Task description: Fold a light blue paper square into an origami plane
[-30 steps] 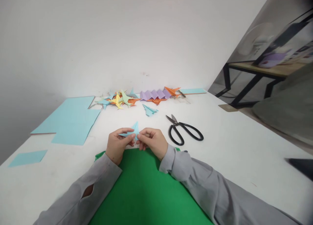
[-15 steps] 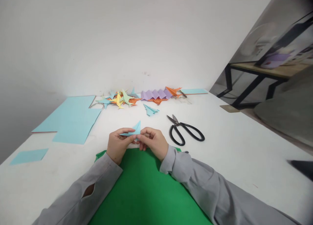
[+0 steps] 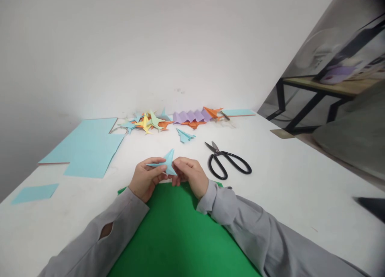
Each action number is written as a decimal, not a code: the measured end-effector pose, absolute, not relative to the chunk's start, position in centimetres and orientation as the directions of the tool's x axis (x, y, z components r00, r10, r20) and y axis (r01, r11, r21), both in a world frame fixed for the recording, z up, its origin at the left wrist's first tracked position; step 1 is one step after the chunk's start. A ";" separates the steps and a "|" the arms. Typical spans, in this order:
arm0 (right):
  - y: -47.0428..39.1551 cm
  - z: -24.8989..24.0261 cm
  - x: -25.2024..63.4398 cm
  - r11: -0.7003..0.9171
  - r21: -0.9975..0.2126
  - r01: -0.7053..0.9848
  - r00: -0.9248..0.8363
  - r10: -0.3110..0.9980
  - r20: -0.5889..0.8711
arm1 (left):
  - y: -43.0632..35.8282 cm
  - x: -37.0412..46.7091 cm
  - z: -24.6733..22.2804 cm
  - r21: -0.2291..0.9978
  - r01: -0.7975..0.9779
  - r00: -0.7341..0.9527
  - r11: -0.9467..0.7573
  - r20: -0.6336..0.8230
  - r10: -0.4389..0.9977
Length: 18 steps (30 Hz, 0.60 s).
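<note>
A small folded light-blue paper piece (image 3: 169,160) with pointed tips is held up over the table's near edge. My left hand (image 3: 144,177) grips it from the left, thumb on top and fingers beneath. At its right edge, my right hand (image 3: 193,173) is closed, with thumb and index finger against the paper; its other fingers curl underneath and are partly hidden. Beyond the hands lies a light-blue folded paper plane (image 3: 184,136). Black-handled scissors (image 3: 217,152) rest with blades apart to the right of my right hand.
Folded paper figures (image 3: 146,122) in several colours and a pleated purple paper (image 3: 192,116) line the wall. Large blue sheets (image 3: 87,146) and a small blue rectangle (image 3: 35,193) lie left. Green material (image 3: 180,229) is below my forearms. A black-framed table (image 3: 319,84) stands right.
My right thumb has moved from the paper's lower middle to its right edge, showing more of the folded piece. My left hand keeps its grip with a slight shift.
</note>
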State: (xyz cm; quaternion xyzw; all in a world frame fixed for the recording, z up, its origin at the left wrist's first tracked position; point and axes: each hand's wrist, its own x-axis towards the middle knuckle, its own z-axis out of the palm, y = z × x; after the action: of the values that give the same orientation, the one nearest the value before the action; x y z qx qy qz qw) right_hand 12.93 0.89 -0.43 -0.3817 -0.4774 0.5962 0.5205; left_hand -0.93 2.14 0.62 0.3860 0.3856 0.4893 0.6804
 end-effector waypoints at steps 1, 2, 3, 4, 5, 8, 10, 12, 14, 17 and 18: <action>0.9 -0.3 12.9 -0.002 -0.966 -0.258 -0.172 0.984 0.044 | 2.2 -0.9 0.8 0.878 -0.398 0.261 0.266 -0.169 0.950; 0.8 -0.3 13.0 0.005 -0.968 -0.252 -0.181 0.982 0.052 | 2.2 -1.0 0.9 0.857 -0.418 0.294 0.302 -0.186 0.937; 0.8 -0.3 13.0 0.017 -0.971 -0.238 -0.193 0.979 0.065 | 2.2 -1.0 1.1 0.841 -0.429 0.321 0.330 -0.200 0.926; 0.8 -0.2 12.9 0.031 -0.974 -0.223 -0.201 0.977 0.077 | 2.3 -1.1 1.1 0.830 -0.430 0.351 0.355 -0.208 0.913; 0.8 -0.2 12.9 0.041 -0.977 -0.208 -0.204 0.975 0.085 | 2.4 -1.1 1.1 0.823 -0.426 0.382 0.376 -0.212 0.899; 0.8 -0.3 12.9 0.046 -0.982 -0.180 -0.201 0.976 0.083 | 2.6 -1.3 1.0 0.815 -0.398 0.469 0.421 -0.214 0.857; 0.9 -0.4 12.8 0.044 -0.983 -0.177 -0.195 0.978 0.079 | 2.7 -1.4 1.0 0.813 -0.389 0.487 0.434 -0.219 0.846; 0.9 -0.5 12.8 0.048 -0.983 -0.175 -0.194 0.978 0.082 | 2.7 -1.4 0.9 0.813 -0.387 0.489 0.435 -0.220 0.844; 1.0 -0.6 12.8 0.046 -0.984 -0.175 -0.196 0.977 0.081 | 2.7 -1.4 0.9 0.812 -0.389 0.493 0.435 -0.215 0.843; 1.0 -0.6 12.8 0.038 -0.983 -0.181 -0.196 0.978 0.074 | 2.6 -1.3 1.0 0.810 -0.392 0.503 0.436 -0.208 0.839; 1.0 -0.6 12.8 0.036 -0.982 -0.183 -0.195 0.978 0.072 | 2.6 -1.3 1.0 0.810 -0.392 0.507 0.435 -0.205 0.837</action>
State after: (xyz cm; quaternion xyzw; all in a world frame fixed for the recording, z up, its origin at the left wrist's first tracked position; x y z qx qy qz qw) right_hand 12.79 0.97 -0.56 -0.3864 -0.5144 0.5768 0.5034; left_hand -1.29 2.62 0.99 0.3614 0.3083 0.3894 0.7891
